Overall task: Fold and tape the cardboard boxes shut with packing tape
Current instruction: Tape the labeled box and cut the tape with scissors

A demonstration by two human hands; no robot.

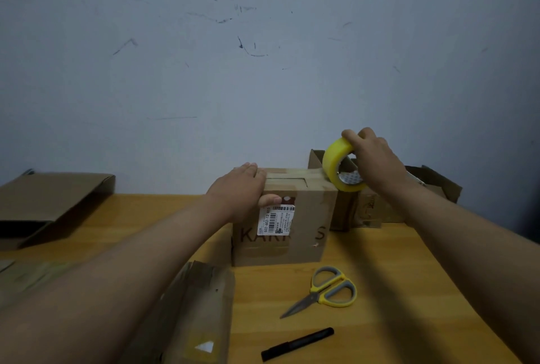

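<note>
Two tools lie nearest on the counter (pixel 394 290): a black marker (pixel 297 344) and, just beyond, yellow-handled scissors (pixel 324 290), blades shut, both untouched. Near left, a flattened box (pixel 201 314) under the left forearm.

Mid-counter stands the box (pixel 292 223), flaps folded down, label on its near face. Left hand (pixel 239 191) grips its top left corner, fingers flat along the top, thumb hooked on the near face. Right hand (pixel 377 159) clamped on the tape roll (pixel 340 165), fingers over the rim, roll at the box's top right edge. A tape strip appears to run along the top seam; hard to confirm.

Far: an open box (pixel 377 205) behind, another box (pixel 55 203) far left.

Risks, as judged: the strip may wander off the seam or wrinkle if the roll tilts; the box could skid if the left hand eases; the scissors need a free hand, so slack tape may fold onto itself.
</note>
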